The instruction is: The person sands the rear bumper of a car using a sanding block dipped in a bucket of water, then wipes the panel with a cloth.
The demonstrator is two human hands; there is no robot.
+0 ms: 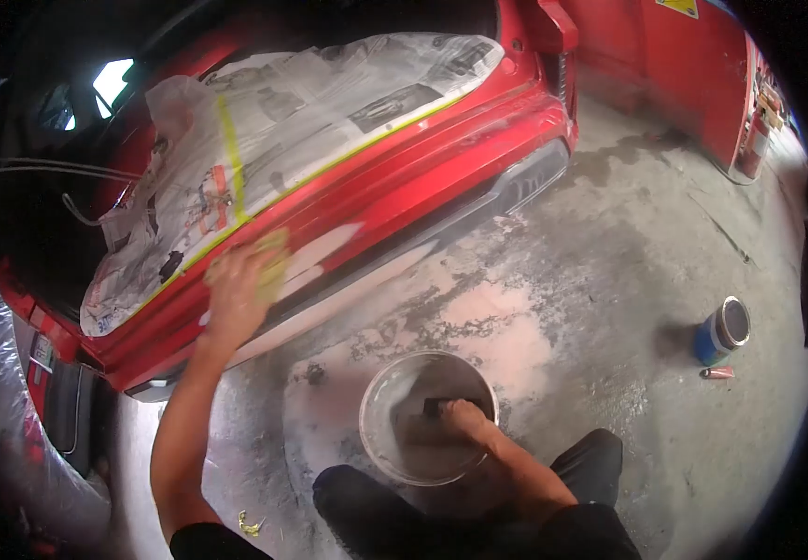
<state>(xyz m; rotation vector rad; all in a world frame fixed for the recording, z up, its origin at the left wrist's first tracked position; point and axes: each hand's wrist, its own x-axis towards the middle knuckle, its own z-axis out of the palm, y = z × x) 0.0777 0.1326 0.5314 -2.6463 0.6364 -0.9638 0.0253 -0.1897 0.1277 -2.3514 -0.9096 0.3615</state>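
My left hand (pixel 238 291), slightly blurred, is closed on a yellow cloth (pixel 274 264) at the red car's rear bumper (pixel 404 207). Pale sanded patches (pixel 326 245) show on the paint just right of that hand. Between my knees stands a round bucket (pixel 364 422) with greyish water in it. Inside its rim, my right hand (pixel 465 420) grips a small dark block (pixel 435 407); its exact kind is unclear, and my fingers hide part of it.
Newspaper masking (pixel 306 112) edged with yellow-green tape covers the car's boot opening. A blue can (pixel 724 331) and a small red object (pixel 716 372) stand on the concrete floor at right. A yellow scrap (pixel 252 525) lies near my left elbow. Behind is a red panel (pixel 670 79).
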